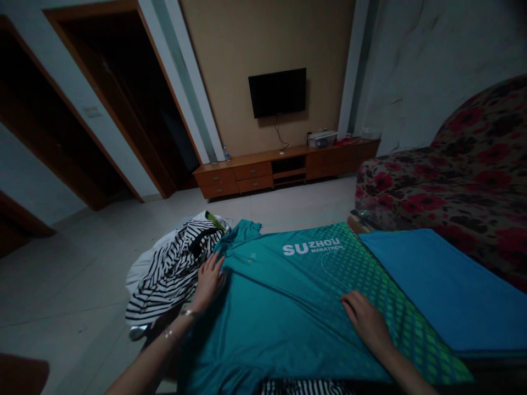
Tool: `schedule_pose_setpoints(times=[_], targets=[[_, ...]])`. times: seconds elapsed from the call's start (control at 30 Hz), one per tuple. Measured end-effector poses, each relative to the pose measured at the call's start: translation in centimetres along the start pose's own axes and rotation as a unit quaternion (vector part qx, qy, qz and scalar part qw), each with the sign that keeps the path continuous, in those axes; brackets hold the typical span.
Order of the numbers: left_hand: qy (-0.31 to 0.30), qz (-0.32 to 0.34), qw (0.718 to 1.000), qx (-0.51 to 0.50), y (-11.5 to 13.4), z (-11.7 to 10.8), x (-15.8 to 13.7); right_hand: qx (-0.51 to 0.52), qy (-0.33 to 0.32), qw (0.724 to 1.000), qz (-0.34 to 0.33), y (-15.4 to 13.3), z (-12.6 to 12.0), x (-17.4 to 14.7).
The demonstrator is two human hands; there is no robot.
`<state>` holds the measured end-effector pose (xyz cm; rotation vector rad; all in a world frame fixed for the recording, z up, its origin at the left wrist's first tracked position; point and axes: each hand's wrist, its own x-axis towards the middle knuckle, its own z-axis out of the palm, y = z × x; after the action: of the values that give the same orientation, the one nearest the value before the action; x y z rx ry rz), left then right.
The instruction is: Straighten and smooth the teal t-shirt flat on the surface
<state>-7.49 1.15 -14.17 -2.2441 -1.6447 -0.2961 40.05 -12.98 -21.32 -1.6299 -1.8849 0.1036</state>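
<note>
the teal shirt (288, 307) runs off the bottom edge, its hem unseen, hiding the surface beneath

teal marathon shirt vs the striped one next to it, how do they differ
The teal printed marathon shirt is spread flat; the black-and-white striped garment lies crumpled in a heap. The teal shirt has white lettering and a green dot pattern; the striped one shows only stripes. Both hands, left and right, rest on the teal shirt. Both are cloth garments.

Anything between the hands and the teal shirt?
Nothing visible. The left hand lies flat on the teal shirt at its left edge, beside the striped clothes. The right hand rests flat on its green-dotted part. Both touch the cloth directly.
</note>
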Motion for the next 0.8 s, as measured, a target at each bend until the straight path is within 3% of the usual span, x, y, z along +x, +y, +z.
schedule_pose_setpoints(times=[0.17,0.27,0.4,0.53,0.8], targets=[[-0.078,0.031,0.996,-0.031,1.8,-1.0,-11.3,0.004,-0.012,1.0,0.011,-0.4,-0.1,0.1],[-0.118,0.044,0.991,-0.036,1.2,-1.9,-15.0,0.003,-0.032,0.999,0.019,-0.7,-0.4,0.2],[-0.116,0.06,0.991,-0.033,-0.3,-2.8,-16.1,0.022,-0.065,0.998,0.009,-0.8,-1.3,0.5],[-0.091,0.069,0.992,-0.044,-0.9,-2.6,-16.1,0.008,-0.047,0.999,-0.01,-0.3,-2.6,-0.1],[-0.036,-0.046,0.996,-0.064,-0.5,-2.4,-18.8,-0.119,0.029,0.992,-0.023,3.4,-5.3,-6.2]])
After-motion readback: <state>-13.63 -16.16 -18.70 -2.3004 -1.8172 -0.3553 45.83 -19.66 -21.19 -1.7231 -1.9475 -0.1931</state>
